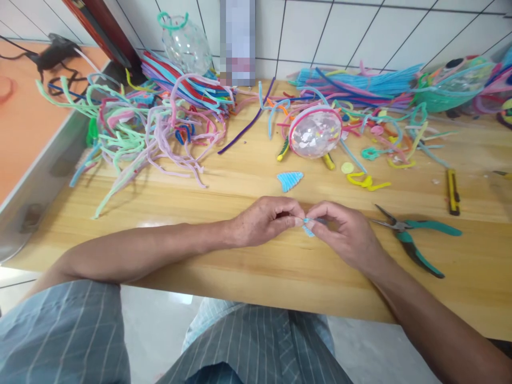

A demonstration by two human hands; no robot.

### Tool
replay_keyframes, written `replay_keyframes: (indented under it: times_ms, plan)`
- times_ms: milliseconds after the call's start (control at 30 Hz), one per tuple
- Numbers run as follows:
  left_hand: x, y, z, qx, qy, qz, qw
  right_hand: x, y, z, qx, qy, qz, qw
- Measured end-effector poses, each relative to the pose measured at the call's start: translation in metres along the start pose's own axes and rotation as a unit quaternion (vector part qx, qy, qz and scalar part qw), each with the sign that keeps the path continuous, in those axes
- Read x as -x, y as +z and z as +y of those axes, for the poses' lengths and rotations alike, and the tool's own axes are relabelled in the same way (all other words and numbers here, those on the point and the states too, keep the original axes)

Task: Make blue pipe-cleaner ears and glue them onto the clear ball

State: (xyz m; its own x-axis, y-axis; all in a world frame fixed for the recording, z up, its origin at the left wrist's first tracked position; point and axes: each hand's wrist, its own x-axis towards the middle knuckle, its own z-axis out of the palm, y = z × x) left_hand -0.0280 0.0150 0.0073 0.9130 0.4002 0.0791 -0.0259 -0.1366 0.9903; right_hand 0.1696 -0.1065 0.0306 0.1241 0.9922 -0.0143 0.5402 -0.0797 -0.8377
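Observation:
My left hand (269, 220) and my right hand (343, 229) meet over the front of the wooden table, fingertips pinched together. Between them is a small light-blue pipe cleaner piece (308, 230), mostly covered by the fingers. Just beyond the hands lies a flat, fin-shaped piece of blue pipe cleaner (290, 181), wound in rows. To the right of my right hand, long-nose pliers (401, 226) with teal and black handles rest with their jaws apart.
A clear plastic piece with a pink rim (316, 132) stands beyond the hands. Tangled pipe cleaners (152, 133) spread at the left, and blue bundles (356, 82) lie along the tiled wall. A yellow utility knife (453, 192) is at the right, a clear bottle piece (186, 45) at the back.

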Motion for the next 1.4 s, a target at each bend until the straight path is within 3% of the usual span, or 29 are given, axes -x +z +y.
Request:
replay_keyframes:
  times_ms: [267, 667, 867, 1100, 1233, 1400]
  plan:
    - [-0.001, 0.002, -0.001, 0.081, -0.045, 0.063, 0.994, -0.001, -0.002, 0.002, -0.068, 0.034, 0.040, 0.996]
    - [0.000, 0.006, -0.002, 0.088, -0.066, 0.061, 0.992, 0.004, 0.007, -0.004, 0.055, -0.041, 0.079, 0.994]
    - [-0.002, 0.004, 0.001, 0.098, -0.072, 0.047, 0.991, 0.002, 0.007, -0.004, 0.049, -0.031, 0.066, 0.996]
    - [-0.002, 0.001, 0.006, 0.102, -0.067, 0.053, 0.991, 0.000, 0.005, 0.001, -0.071, 0.034, 0.065, 0.995]
    - [-0.003, -0.001, 0.007, 0.101, -0.047, 0.094, 0.989, -0.002, 0.005, -0.001, -0.125, 0.057, 0.031, 0.990]
    - [-0.004, 0.000, 0.008, 0.111, -0.049, 0.133, 0.984, -0.002, 0.006, -0.001, -0.062, 0.067, 0.020, 0.996]
